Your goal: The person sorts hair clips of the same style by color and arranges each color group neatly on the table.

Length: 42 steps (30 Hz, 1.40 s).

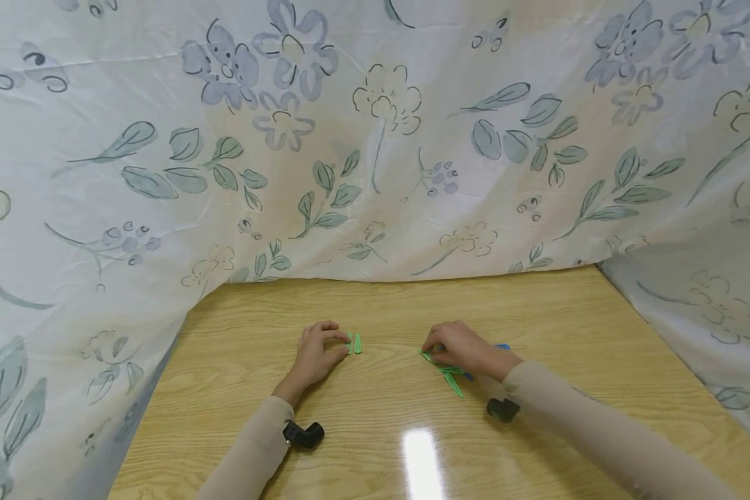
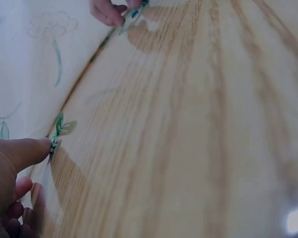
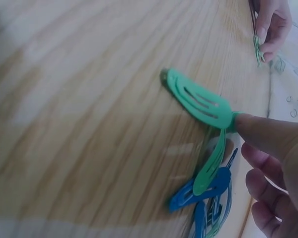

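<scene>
My left hand (image 1: 315, 353) rests at the left, with thumb and forefinger at the two ends of a green snap hair clip (image 1: 349, 345). A second green hair clip (image 1: 358, 344) lies just to its right, roughly parallel. Over a small pile of clips, my right hand (image 1: 459, 345) pinches one end of another green hair clip (image 3: 208, 95) between thumb and a finger that is mostly hidden. Beneath it in the right wrist view are a further green clip (image 3: 207, 174) and a blue hair clip (image 3: 219, 182), with several more overlapping below.
The clips lie on a wood-grain table (image 1: 375, 410). A flower-printed cloth (image 1: 375, 208) hangs along its back and sides. Each wrist wears a black camera, such as the left one (image 1: 304, 435). A bright light reflection (image 1: 421, 462) shows on the near tabletop.
</scene>
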Each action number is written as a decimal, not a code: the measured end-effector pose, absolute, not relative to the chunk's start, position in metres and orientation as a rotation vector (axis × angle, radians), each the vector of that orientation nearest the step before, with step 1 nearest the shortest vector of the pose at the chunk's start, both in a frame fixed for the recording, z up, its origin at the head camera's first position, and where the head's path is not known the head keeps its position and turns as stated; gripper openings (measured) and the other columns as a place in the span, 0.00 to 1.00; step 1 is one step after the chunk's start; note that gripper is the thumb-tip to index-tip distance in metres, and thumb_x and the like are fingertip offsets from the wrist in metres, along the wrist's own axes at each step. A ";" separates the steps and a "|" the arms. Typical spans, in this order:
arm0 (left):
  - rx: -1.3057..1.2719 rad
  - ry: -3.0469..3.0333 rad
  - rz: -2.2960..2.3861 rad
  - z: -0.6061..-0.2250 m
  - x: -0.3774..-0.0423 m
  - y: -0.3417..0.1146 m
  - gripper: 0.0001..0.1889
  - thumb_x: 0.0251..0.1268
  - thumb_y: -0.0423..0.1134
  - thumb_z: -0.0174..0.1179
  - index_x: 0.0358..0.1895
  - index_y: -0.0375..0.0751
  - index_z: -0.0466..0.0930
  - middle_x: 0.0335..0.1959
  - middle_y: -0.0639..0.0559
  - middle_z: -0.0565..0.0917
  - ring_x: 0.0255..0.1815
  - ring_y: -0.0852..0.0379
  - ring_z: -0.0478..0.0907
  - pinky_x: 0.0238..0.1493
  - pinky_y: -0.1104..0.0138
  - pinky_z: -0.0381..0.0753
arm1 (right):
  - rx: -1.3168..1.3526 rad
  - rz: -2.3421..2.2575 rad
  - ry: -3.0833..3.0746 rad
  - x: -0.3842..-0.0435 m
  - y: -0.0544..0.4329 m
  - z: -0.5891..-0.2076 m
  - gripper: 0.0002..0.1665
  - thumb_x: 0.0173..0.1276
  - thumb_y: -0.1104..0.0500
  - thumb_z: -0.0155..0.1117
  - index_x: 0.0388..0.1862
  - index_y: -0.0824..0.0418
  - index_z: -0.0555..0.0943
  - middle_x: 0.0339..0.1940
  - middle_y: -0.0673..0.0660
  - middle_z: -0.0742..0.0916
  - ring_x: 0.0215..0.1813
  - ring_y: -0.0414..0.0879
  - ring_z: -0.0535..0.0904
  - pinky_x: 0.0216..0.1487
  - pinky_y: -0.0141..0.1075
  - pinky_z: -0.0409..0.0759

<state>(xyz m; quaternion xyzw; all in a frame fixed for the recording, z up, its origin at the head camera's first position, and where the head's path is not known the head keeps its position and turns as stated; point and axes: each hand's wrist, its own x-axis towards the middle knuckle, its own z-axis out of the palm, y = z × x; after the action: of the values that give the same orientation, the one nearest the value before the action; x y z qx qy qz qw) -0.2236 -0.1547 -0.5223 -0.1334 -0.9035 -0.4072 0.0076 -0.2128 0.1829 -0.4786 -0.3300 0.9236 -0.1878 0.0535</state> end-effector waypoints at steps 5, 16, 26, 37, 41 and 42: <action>-0.420 -2.826 -1.276 -0.522 -0.224 -0.154 0.07 0.64 0.39 0.69 0.44 0.48 0.89 0.65 0.42 0.77 0.71 0.36 0.61 0.69 0.37 0.53 | -1.019 -0.560 2.822 -0.215 0.182 -0.483 0.10 0.63 0.59 0.75 0.44 0.52 0.90 0.43 0.47 0.89 0.41 0.39 0.83 0.59 0.58 0.77; -0.425 -2.822 -1.275 -0.523 -0.221 -0.153 0.07 0.64 0.38 0.68 0.44 0.47 0.89 0.65 0.42 0.76 0.71 0.36 0.61 0.70 0.37 0.52 | -1.027 -0.597 2.807 -0.215 0.175 -0.483 0.10 0.64 0.60 0.74 0.44 0.55 0.90 0.44 0.50 0.90 0.46 0.45 0.86 0.58 0.53 0.80; -0.414 -2.821 -1.258 -0.523 -0.217 -0.151 0.07 0.65 0.38 0.68 0.44 0.47 0.89 0.65 0.42 0.76 0.72 0.35 0.61 0.70 0.37 0.52 | -1.004 -0.613 2.810 -0.212 0.173 -0.483 0.08 0.64 0.59 0.74 0.43 0.54 0.90 0.43 0.48 0.90 0.45 0.43 0.84 0.57 0.53 0.77; -0.415 -2.817 -1.247 -0.523 -0.216 -0.151 0.07 0.65 0.38 0.68 0.45 0.47 0.89 0.65 0.41 0.76 0.71 0.35 0.61 0.69 0.36 0.53 | -1.031 -0.686 2.813 -0.214 0.168 -0.486 0.07 0.66 0.59 0.72 0.43 0.56 0.89 0.39 0.49 0.88 0.36 0.38 0.81 0.47 0.41 0.79; -0.409 -2.824 -1.237 -0.523 -0.215 -0.150 0.07 0.65 0.38 0.68 0.45 0.46 0.89 0.64 0.41 0.76 0.72 0.36 0.61 0.70 0.36 0.53 | -1.021 -0.719 2.806 -0.214 0.165 -0.488 0.07 0.66 0.60 0.72 0.42 0.58 0.89 0.37 0.50 0.87 0.32 0.35 0.78 0.37 0.30 0.77; -0.407 -2.826 -1.236 -0.522 -0.214 -0.149 0.07 0.65 0.38 0.68 0.45 0.47 0.89 0.65 0.41 0.76 0.72 0.36 0.61 0.70 0.36 0.53 | -1.017 -0.721 2.806 -0.214 0.164 -0.488 0.07 0.67 0.59 0.72 0.42 0.58 0.89 0.36 0.50 0.87 0.32 0.34 0.77 0.35 0.29 0.76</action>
<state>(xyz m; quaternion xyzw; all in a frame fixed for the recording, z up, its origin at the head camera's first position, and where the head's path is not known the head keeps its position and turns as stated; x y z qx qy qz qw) -0.2141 -0.1494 -0.5223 -0.1307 -0.9082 -0.3973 0.0151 -0.2143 0.1644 -0.4880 -0.3311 0.9133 -0.2347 0.0354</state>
